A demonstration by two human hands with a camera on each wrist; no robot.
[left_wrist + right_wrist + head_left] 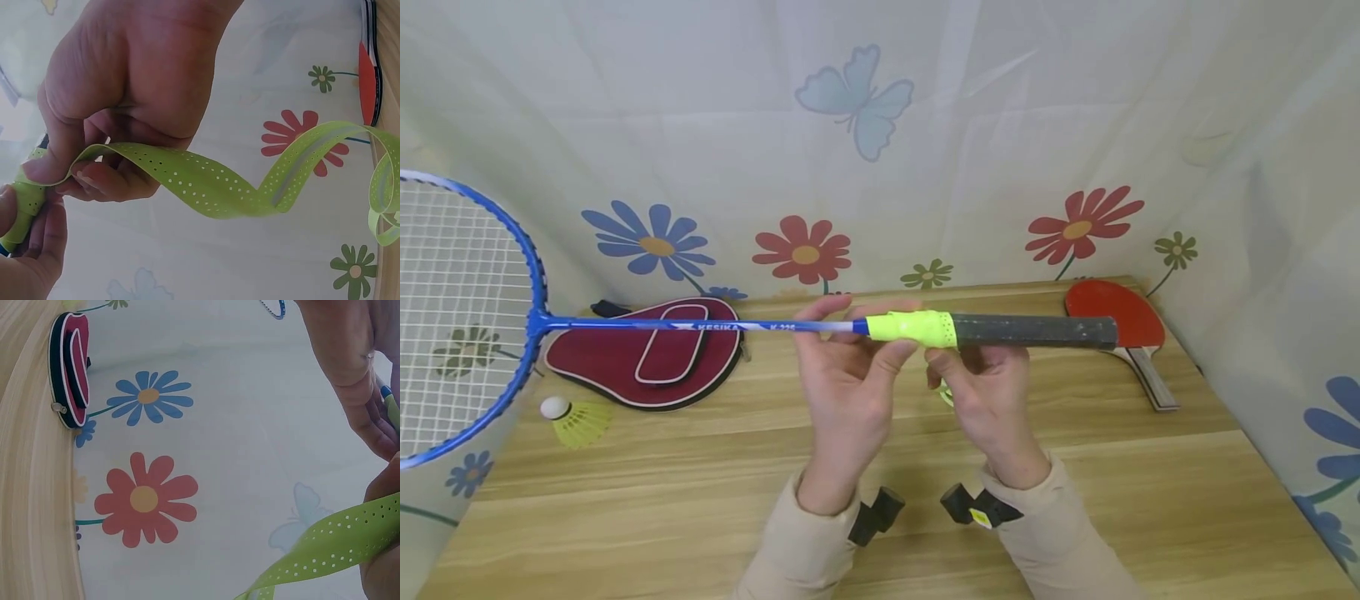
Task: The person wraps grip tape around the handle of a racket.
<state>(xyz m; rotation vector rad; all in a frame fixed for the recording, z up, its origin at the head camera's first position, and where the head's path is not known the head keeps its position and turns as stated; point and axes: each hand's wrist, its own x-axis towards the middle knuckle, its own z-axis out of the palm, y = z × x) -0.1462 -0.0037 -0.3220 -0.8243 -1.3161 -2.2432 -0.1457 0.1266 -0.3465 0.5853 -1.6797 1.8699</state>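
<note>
A blue badminton racket (625, 324) is held level above the table, its strung head out to the left. Bright yellow-green perforated overgrip tape (917, 327) is wrapped round the shaft end of its black handle (1037, 331); the rest of the handle is bare. My left hand (850, 392) grips the racket at the wrapped part, thumb in front and fingers behind. Close beside it, my right hand (988, 400) pinches the tape at the edge of the wrapping. From those fingers the loose strip (212, 187) trails in a twisted curve, its far end curled near the tabletop in the left wrist view.
On the wooden table (700, 500), a maroon paddle case (602, 358) lies at back left, a yellow shuttlecock (576, 421) in front of it. A red table tennis paddle (1112, 312) lies at back right, behind the handle's end. A flowered curtain (970, 167) hangs behind.
</note>
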